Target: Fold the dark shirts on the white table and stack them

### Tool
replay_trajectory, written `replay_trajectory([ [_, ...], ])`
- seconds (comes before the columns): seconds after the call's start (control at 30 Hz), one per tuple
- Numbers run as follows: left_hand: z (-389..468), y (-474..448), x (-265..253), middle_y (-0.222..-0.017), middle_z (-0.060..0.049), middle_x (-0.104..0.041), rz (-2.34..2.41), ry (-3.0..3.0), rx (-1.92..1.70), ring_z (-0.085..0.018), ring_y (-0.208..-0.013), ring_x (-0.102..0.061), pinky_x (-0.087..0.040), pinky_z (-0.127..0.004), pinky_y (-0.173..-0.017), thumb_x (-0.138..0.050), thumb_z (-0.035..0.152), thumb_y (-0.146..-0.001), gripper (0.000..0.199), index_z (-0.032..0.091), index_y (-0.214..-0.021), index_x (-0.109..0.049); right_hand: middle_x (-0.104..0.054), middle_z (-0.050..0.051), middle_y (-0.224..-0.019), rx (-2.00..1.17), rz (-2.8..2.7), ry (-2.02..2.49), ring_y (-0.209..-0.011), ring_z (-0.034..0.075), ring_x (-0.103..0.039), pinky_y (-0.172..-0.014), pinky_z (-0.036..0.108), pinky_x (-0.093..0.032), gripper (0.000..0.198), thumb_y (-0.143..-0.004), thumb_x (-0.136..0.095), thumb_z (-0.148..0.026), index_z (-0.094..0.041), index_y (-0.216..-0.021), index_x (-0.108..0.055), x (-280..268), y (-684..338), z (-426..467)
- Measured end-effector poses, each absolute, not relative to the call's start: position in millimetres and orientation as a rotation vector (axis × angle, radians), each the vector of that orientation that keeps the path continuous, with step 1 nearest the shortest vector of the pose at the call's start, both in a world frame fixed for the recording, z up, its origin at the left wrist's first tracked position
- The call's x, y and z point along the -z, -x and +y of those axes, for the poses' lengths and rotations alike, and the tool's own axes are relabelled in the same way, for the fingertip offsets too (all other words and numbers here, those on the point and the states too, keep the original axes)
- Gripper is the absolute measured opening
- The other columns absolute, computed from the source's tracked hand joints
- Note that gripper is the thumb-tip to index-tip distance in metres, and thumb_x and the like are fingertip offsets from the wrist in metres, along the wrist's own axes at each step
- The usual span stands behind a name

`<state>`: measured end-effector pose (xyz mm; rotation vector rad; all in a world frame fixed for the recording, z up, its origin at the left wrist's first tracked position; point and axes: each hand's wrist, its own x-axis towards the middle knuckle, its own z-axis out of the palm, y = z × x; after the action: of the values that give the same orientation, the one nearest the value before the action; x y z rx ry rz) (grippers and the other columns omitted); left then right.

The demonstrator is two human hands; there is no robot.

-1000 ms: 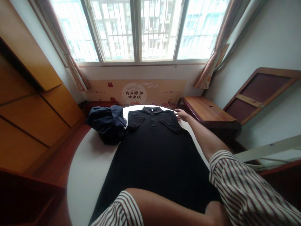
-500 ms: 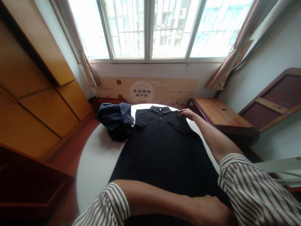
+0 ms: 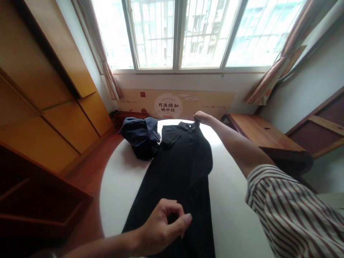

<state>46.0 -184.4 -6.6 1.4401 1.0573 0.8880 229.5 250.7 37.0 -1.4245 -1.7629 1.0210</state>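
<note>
A black short-sleeved polo shirt (image 3: 172, 172) lies on the round white table (image 3: 236, 200), collar toward the window. Its right side is turned in over the middle, with a loose bulge near the right shoulder. At the collar's right side, my right hand (image 3: 202, 117) pinches the raised shoulder cloth. My left hand (image 3: 163, 225) is over the lower part, thumb and fingers curled round on the black cloth. The cloth between its fingertips is hard to make out.
A bundled dark navy garment (image 3: 141, 136) rests at the table's far left, touching the shirt's sleeve side. A wooden side table (image 3: 260, 130) stands at the right, and wooden cabinets (image 3: 64, 129) line the left. Beyond the table are a printed panel (image 3: 169, 104) and a window.
The shirt lay spread flat; its right side is now turned inward. My right hand has moved left and up with the shoulder, and my left hand has swept left from the lower right.
</note>
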Motion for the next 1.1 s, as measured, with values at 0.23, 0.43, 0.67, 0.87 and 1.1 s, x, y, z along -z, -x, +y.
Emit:
replay_trajectory([
  [0.23, -228.7, 20.7, 37.4, -0.052, 0.005, -0.033, 1.247, -0.869, -1.189, -0.008, -0.052, -0.030, -0.029, -0.021, -0.050, -0.069, 0.069, -0.074, 0.060, 0.017, -0.054, -0.046, -0.053, 0.002, -0.060, -0.896, -1.947, 1.649, -0.058, 0.017, -0.060, -0.052, 0.025, -0.049, 0.005, -0.074, -0.063, -0.007, -0.008, -0.079, -0.063, -45.9, -113.0, 261.6],
  [0.43, -243.9, 49.1, 60.7, -0.055, 0.005, -0.036, 1.315, -0.709, -1.101, -0.007, -0.051, -0.032, -0.030, -0.020, -0.049, -0.070, 0.070, -0.072, 0.061, 0.017, -0.057, -0.043, -0.057, 0.005, -0.063, -0.936, -2.055, 1.625, -0.060, 0.020, -0.064, -0.055, 0.027, -0.053, 0.009, -0.075, -0.063, -0.006, -0.006, -0.084, -0.066, -31.2, -53.5, 255.7],
  [0.67, -254.4, 92.7, 61.9, -0.064, 0.002, -0.058, 1.566, -1.086, -0.587, -0.013, -0.057, -0.054, -0.042, -0.021, -0.054, -0.064, 0.067, -0.078, 0.050, 0.022, -0.099, -0.058, -0.069, 0.005, -0.085, -0.958, -2.139, 1.364, -0.062, 0.012, -0.064, -0.064, 0.022, -0.055, 0.024, -0.083, -0.058, -0.008, -0.011, -0.104, -0.068, -17.4, -58.6, 222.1],
  [0.87, -221.6, 111.7, 55.6, -0.108, -0.009, -0.065, 2.035, -1.444, -0.807, -0.022, -0.092, -0.065, -0.052, -0.031, -0.082, -0.056, 0.062, -0.084, 0.045, 0.021, -0.102, -0.064, -0.071, 0.009, -0.092, -0.792, -2.192, 1.417, -0.080, 0.019, -0.067, -0.072, 0.023, -0.052, 0.016, -0.079, -0.068, -0.015, -0.012, -0.094, -0.070, 0.9, -130.4, 162.7],
  [1.1, -156.8, 83.7, 74.2, -0.093, -0.009, -0.072, 1.705, -1.441, -0.694, -0.022, -0.074, -0.067, -0.052, -0.030, -0.067, -0.061, 0.059, -0.082, 0.074, 0.012, -0.137, -0.046, -0.068, 0.009, -0.080, -1.064, -2.051, 1.742, -0.050, 0.016, -0.061, -0.044, 0.025, -0.048, 0.071, -0.077, -0.077, -0.035, -0.011, -0.134, -0.042, 52.1, -213.6, 79.8],
])
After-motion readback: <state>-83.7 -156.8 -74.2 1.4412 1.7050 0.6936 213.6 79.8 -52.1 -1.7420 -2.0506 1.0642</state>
